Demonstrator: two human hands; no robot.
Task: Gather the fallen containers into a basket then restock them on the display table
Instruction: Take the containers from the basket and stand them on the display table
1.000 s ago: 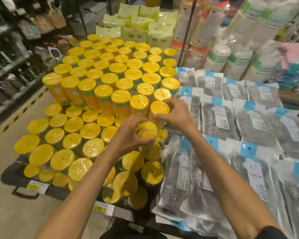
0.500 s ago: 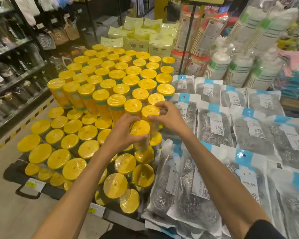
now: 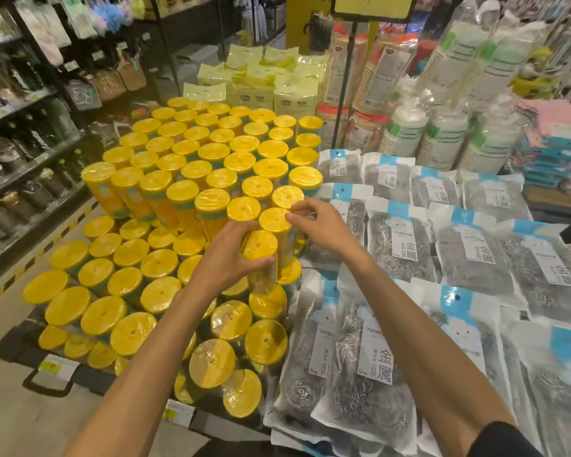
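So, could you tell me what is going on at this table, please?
A person is restocking yellow-lidded containers on the display table. The left hand grips one container upright at the front of the upper tier, while the right hand pinches the lid rim of the neighbouring container. Bags of metal scourers lie to the right.

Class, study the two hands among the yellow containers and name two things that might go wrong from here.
1. The left hand grips a container set on the lower layer; released crooked, it may topple its neighbours.
2. The front containers lean at the table edge; a forearm nudge might send them off.
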